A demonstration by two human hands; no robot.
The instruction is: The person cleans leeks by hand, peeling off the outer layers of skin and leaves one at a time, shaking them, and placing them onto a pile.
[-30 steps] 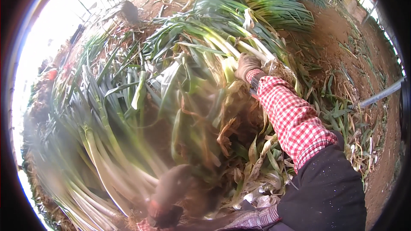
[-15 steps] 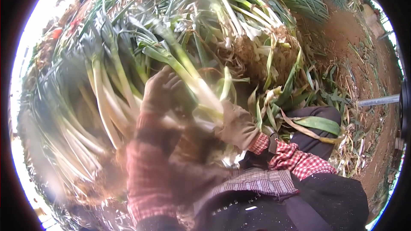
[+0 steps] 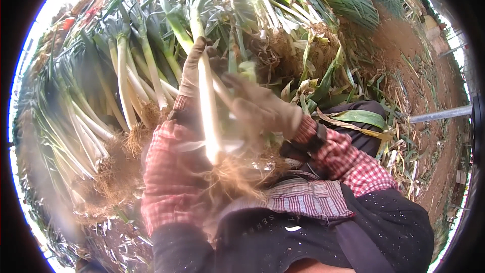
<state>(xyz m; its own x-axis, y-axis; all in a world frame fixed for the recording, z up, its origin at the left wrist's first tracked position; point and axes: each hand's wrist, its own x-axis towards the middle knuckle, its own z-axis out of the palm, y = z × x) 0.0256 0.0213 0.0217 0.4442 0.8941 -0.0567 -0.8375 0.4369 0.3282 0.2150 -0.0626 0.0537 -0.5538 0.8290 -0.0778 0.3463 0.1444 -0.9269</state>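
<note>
A long green onion [image 3: 207, 106] stands nearly upright in front of me, its white shank low and its bushy roots [image 3: 230, 177] close to my lap. Around its upper shank, my left hand [image 3: 192, 71] in a brown glove is closed. A second, partly hidden stalk leans just behind it. My right hand [image 3: 268, 103], gloved too, is to the right of the shank; motion smears its fingers, so its grip cannot be read. A pale green stub of leaf [image 3: 247, 70] shows just beyond that hand.
Rows of green onions with roots [image 3: 103, 121] lie to the left. Another rooted pile [image 3: 283, 25] lies at the far side. Loose peeled leaves [image 3: 323, 83] gather by my bent knee [image 3: 361, 134]. A metal pole [image 3: 439, 115] juts in from the right over brown soil [image 3: 404, 65].
The held onion has swung from a slant to nearly upright, its roots now in sight. My left hand has risen and closed round it. My right hand has come off its lower shank and moved up.
</note>
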